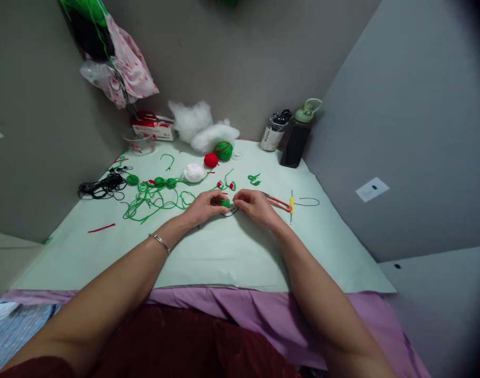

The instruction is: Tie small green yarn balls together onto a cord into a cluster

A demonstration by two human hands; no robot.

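Observation:
Between thumb and fingers, my left hand (204,208) holds a small green crocheted piece (225,203). My right hand (256,206) is pinched close beside it, with a dark cord (232,212) hanging in a loop below the fingers; what the fingertips grip is too small to make out. Just beyond the hands lie small red, white and green crocheted pieces (232,186). To the right of my right hand rest orange-handled snips (279,203) and a crochet hook with a yellow grip (291,205).
Green yarn (145,205) and black cord (104,186) lie tangled at left. White (194,172), red (211,160) and green (223,150) yarn balls stand before white stuffing (192,121). A bottle (297,139) and pen cup (272,135) stand at back right.

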